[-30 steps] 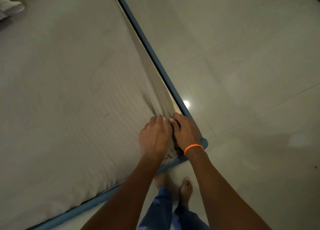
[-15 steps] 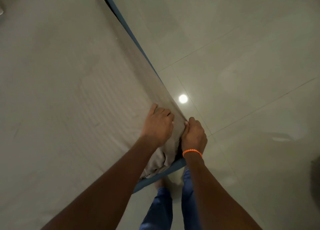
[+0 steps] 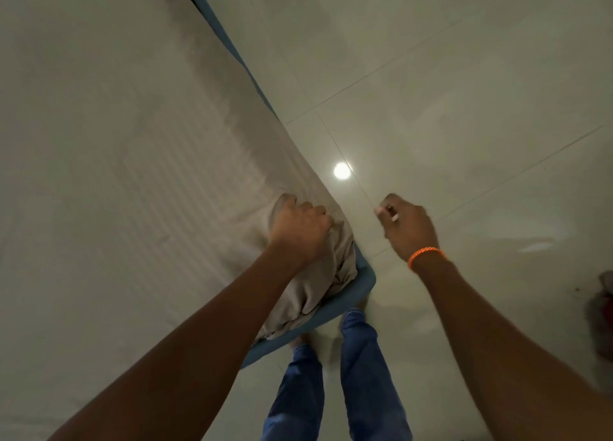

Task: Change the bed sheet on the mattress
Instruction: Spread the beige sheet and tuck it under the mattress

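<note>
Your left hand was the nearer one: its grip was clamped on the bunched bed sheet at the mattress corner. The sheet ran away from that corner along the edge. Your right hand, curled on nothing, hung beside the corner over the floor. No container was seen.

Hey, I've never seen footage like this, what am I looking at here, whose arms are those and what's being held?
This is one picture from a camera worn on a person's head, looking down at their own arms. No machine is involved. The left hand grips the bunched beige bed sheet at the corner of the blue-edged mattress. The right hand, with an orange wristband, hangs over the tiled floor beside the bed, fingers curled, holding nothing visible. Below are the person's legs in blue trousers.
</note>
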A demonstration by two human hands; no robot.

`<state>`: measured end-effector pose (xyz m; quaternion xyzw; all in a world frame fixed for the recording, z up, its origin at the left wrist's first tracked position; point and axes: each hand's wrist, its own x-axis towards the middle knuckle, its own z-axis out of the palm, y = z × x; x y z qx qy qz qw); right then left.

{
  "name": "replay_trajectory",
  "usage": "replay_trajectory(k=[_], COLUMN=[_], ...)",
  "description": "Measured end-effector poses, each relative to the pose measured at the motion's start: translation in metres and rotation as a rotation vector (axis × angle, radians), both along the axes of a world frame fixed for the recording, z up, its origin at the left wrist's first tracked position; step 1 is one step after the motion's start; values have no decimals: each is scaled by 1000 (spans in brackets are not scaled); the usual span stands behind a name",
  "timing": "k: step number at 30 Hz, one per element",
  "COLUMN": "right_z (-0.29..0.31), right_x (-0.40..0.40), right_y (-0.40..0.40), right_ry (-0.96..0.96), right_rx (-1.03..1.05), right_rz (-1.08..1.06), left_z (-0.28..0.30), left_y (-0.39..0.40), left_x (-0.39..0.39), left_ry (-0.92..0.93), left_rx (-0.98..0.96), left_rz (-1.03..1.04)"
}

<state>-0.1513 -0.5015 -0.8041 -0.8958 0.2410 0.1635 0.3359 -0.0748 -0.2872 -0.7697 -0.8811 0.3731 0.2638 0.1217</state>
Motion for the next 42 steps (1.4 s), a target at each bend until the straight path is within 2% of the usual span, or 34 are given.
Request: replay_trajectory(k=[4, 6, 9, 14, 18, 22, 25, 28, 32, 35, 37, 42], right_z=[1, -3, -12, -4, 6, 0, 0, 4, 14, 19, 18, 9], right_x=[-26, -33, -38, -38, -44, -31, -22, -25, -45, -43, -28, -9], right_y=[87, 109, 114, 80, 71, 98, 113, 128, 138, 139, 135, 132], right_ry=[171, 198, 97, -8, -4, 13, 70, 63, 44, 205, 380, 762], right_rx=[204, 128, -2, -189, -307, -314, -199, -73, 164, 296, 434, 1008], right_rz=[52, 96, 175, 495, 422, 270, 91, -84, -107, -145, -194, -548], left_z=[-2, -4, -8, -5, -3, 1, 4, 6, 7, 17, 21, 26], left_y=[-13, -17, -19, -22, -26, -25, -25, -22, -25, -28, -28, -26], left_x=[3, 3, 5, 1, 1, -3, -7, -10, -4, -2, 2, 9], left_ry=[40, 58, 67, 114, 141, 147, 121, 134, 150, 175, 195, 232], left_rx=[62, 72, 92, 79, 11, 118, 261, 318, 469, 536, 526, 488], left_rz=[26, 37, 19, 20, 3, -101, -198, -244, -295, -318, -291, -191])
